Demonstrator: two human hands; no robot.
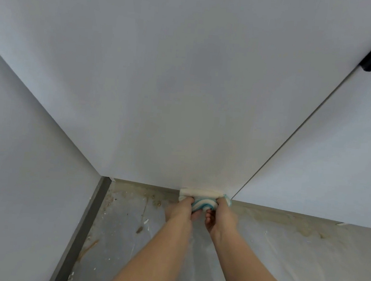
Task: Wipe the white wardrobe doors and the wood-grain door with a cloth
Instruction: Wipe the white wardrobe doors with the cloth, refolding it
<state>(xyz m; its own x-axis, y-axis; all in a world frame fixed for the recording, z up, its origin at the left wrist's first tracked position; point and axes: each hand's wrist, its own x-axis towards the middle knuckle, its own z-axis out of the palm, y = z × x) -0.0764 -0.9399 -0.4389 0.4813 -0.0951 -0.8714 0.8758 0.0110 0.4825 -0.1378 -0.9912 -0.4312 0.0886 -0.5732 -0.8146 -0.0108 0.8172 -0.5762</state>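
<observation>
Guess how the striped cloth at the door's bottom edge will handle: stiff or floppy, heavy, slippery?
Probably floppy: the cloth is bunched into folds between the left hand and right hand. Likely light: thin layers show at its rolled top edge. Wetness cannot be told, so slip is uncertain.

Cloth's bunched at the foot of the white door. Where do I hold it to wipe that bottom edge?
Grip the cloth at its two ends, coming up from the floor. It lies rolled lengthwise along the bottom edge of the white door, so an end grip, as the left hand and right hand have, presses the whole roll against it.
</observation>
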